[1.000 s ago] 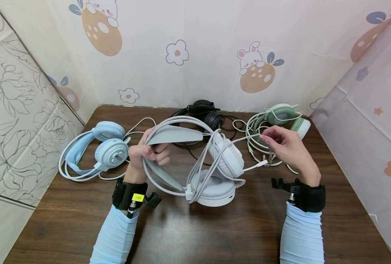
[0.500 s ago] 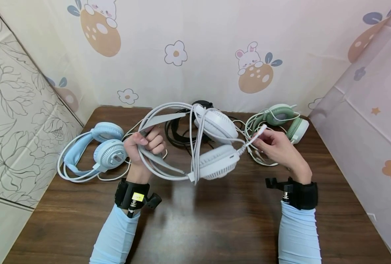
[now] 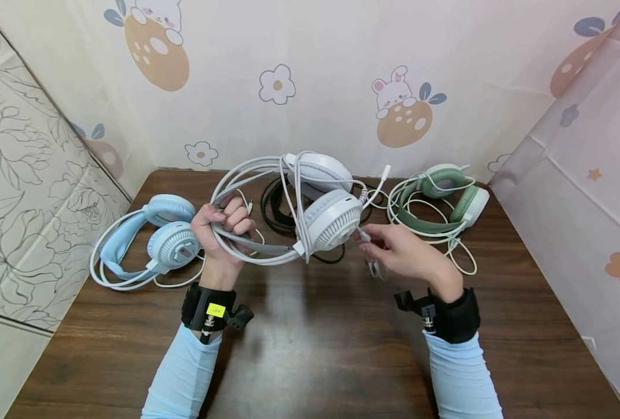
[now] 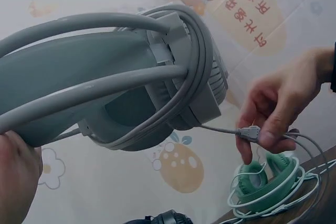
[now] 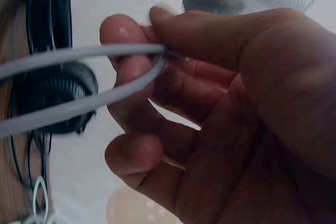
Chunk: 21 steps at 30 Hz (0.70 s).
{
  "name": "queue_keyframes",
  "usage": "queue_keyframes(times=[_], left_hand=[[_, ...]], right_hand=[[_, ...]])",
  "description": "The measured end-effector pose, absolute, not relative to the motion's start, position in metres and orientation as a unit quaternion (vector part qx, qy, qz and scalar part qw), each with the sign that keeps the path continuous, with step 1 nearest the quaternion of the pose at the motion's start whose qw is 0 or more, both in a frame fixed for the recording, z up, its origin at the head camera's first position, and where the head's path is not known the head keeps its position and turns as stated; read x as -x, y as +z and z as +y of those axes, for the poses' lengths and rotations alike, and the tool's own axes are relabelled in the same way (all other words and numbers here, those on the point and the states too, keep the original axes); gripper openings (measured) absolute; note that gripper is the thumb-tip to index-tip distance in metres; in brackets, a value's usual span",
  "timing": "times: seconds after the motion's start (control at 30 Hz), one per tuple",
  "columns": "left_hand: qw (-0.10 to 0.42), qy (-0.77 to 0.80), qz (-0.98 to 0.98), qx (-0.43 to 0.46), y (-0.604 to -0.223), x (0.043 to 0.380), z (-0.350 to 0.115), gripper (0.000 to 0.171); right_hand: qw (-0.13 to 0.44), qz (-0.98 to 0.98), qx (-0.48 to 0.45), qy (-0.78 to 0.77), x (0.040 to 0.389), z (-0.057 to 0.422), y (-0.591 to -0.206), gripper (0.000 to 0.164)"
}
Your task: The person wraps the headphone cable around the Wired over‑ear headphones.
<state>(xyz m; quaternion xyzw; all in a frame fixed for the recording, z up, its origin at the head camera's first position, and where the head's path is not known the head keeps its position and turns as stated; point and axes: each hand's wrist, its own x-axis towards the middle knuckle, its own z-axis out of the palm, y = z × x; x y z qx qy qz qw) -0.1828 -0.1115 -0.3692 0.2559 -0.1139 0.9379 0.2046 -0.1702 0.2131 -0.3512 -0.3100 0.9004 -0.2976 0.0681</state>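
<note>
My left hand (image 3: 219, 235) grips the headband of a white headset (image 3: 336, 220), held up over the table. Its cable is wound in loops around the ear cups, and a short microphone boom (image 3: 386, 173) sticks up from the near cup. To the right, my right hand (image 3: 411, 255) pinches a small cable splitter (image 4: 248, 132) on the headset's cord. Two thin grey cords (image 5: 79, 106) run out of the pinch in the right wrist view. From the left wrist, the cord stretches from the wound cups to the thumb and fingers.
Blue headphones (image 3: 176, 247) lie at the left of the brown table (image 3: 299, 349). Black headphones (image 5: 58, 98) sit at the back, partly hidden behind the white headset in the head view. Green headphones (image 3: 461, 206) with a coiled cable lie back right. A patterned curtain (image 3: 330, 116) hangs behind.
The white headset has risen and turned in my left hand, shifting slightly left. My right hand has moved left and down with the cord, toward the ear cups.
</note>
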Motion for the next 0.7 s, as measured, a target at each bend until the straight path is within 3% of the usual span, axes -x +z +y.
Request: queue_keyframes(times=[0.27, 0.7], left_hand=[[0.188, 0.944, -0.12, -0.243, -0.37, 0.185, -0.116, 0.03], [0.174, 0.953, -0.124, -0.216, -0.373, 0.186, -0.121, 0.029]], right_hand=[[0.009, 0.92, 0.34, -0.196, 0.149, 0.17, -0.352, 0.011], [0.013, 0.927, 0.331, -0.177, 0.15, 0.15, -0.367, 0.005]])
